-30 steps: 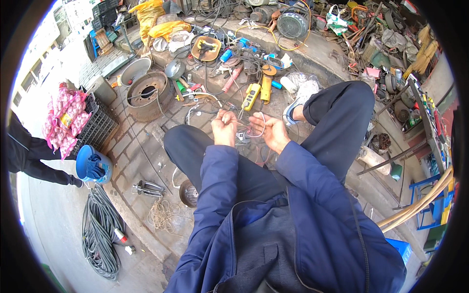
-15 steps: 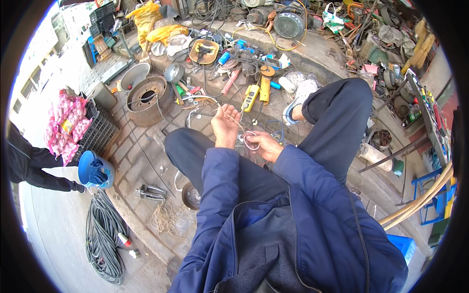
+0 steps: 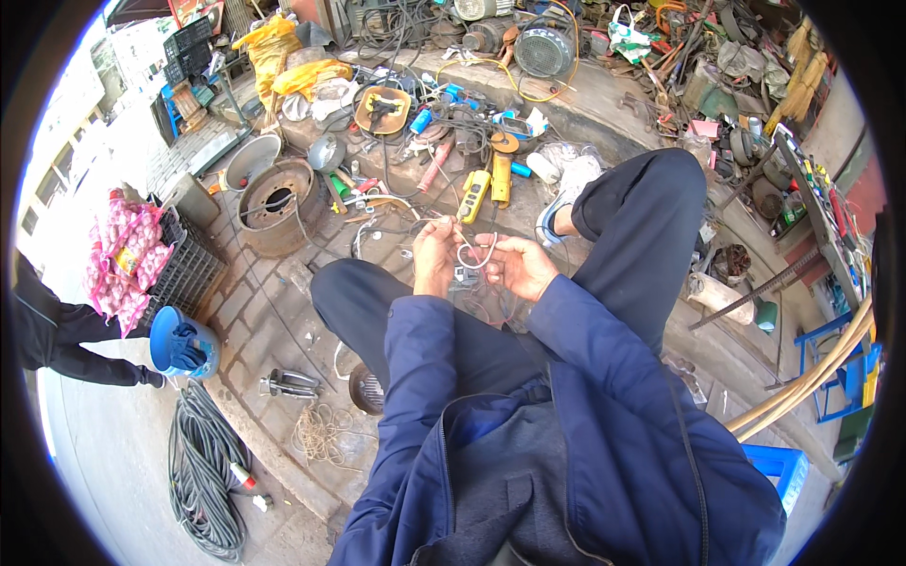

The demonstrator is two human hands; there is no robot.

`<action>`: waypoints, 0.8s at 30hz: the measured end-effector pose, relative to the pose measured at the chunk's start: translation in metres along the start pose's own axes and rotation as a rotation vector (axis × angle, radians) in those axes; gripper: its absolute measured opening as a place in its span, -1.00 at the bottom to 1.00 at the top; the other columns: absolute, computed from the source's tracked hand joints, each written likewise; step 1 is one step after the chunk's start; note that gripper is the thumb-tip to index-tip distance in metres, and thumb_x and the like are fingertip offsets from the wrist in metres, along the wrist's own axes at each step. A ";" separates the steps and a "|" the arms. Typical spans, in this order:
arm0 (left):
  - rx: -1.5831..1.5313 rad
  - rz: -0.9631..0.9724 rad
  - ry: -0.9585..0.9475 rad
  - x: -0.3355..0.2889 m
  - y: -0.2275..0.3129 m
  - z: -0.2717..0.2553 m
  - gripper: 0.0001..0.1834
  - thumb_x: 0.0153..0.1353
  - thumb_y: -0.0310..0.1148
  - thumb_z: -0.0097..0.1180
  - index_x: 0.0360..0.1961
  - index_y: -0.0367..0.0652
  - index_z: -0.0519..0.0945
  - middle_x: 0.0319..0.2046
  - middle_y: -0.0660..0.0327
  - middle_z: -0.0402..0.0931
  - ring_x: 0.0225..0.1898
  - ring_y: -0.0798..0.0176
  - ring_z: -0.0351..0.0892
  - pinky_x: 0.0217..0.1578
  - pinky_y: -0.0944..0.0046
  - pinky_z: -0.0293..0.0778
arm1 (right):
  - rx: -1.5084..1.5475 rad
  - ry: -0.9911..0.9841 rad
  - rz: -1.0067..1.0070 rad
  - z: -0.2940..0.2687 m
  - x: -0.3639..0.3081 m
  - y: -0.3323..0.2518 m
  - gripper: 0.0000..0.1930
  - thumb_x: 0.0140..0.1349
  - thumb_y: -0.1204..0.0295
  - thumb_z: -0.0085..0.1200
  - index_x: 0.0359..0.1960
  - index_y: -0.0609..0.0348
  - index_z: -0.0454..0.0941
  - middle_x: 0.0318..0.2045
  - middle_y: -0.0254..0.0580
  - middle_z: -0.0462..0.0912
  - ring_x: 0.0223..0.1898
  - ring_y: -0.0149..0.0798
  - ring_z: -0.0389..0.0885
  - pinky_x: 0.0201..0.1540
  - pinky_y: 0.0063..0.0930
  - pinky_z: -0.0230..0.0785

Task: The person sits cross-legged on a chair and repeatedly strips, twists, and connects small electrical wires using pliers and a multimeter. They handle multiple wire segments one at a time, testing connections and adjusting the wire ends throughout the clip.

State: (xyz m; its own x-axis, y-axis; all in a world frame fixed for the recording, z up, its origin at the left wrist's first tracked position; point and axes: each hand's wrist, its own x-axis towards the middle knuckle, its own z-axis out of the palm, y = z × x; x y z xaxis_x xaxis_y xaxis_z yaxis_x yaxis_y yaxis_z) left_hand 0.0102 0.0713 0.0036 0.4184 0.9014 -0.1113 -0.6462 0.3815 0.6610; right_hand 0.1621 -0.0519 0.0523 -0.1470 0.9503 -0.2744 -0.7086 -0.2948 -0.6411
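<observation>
This looks like an open-air repair workshop beside a pale paved lane point(image 3: 104, 406): an electric motor point(image 3: 543, 52), a yellow grinder point(image 3: 502, 179), a push-button control box point(image 3: 475, 195), a rusty wheel rim point(image 3: 269, 231) and tangled cables point(image 3: 401, 28) crowd brick paving point(image 3: 250, 283) and a concrete step point(image 3: 590, 94), with a tool rack point(image 3: 821, 226) at right.

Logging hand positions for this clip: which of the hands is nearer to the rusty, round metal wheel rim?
Left. The left hand is to the right of the wheel rim and apart from it; the right hand is farther right, beyond the left.
</observation>
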 end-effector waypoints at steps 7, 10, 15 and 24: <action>-0.283 -0.147 0.045 0.009 -0.013 -0.012 -0.88 0.36 -0.42 0.01 -0.20 -0.24 0.51 -0.45 0.25 0.54 -0.49 0.35 0.54 -0.44 0.37 0.55 | -0.625 0.118 -0.397 0.014 0.003 0.011 -0.20 -0.05 0.80 -0.14 0.36 0.05 0.30 0.11 -0.09 0.51 -0.36 -0.44 0.58 -0.30 -0.53 0.45; -0.317 -0.220 0.017 0.008 -0.016 -0.009 -0.87 0.41 -0.41 -0.06 -0.21 -0.22 0.50 -0.42 0.25 0.57 -0.48 0.38 0.57 -0.48 0.38 0.59 | -1.192 0.144 -0.557 0.014 0.003 0.021 -0.24 0.02 0.74 -0.10 0.37 0.03 0.28 0.08 -0.12 0.52 -0.39 -0.48 0.55 -0.30 -0.55 0.43; -0.343 -0.231 0.005 0.009 -0.022 -0.008 -0.84 0.42 -0.39 -0.06 -0.21 -0.26 0.49 -0.42 0.23 0.57 -0.43 0.32 0.58 -0.43 0.32 0.61 | -1.422 0.300 -0.884 0.021 0.003 0.030 -0.40 0.15 0.46 0.17 0.29 0.03 0.39 0.00 -0.06 0.54 -0.19 -0.08 0.63 -0.14 -0.28 0.47; -0.170 -0.179 0.116 -0.006 -0.029 0.005 -0.88 0.41 -0.37 -0.05 -0.18 -0.18 0.48 -0.29 0.19 0.62 -0.33 0.28 0.64 -0.24 0.26 0.63 | -1.256 0.407 -0.953 0.025 0.031 0.024 -0.76 0.37 0.34 0.00 -0.17 0.25 0.63 -0.33 -0.05 0.63 -0.29 -0.12 0.64 -0.20 -0.34 0.45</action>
State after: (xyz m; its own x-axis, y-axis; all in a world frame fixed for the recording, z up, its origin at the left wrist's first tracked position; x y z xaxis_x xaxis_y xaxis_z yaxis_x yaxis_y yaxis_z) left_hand 0.0299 0.0538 -0.0116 0.4658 0.8304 -0.3057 -0.6704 0.5567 0.4906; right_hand 0.1230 -0.0268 0.0462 0.3174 0.7985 0.5115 0.5761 0.2661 -0.7729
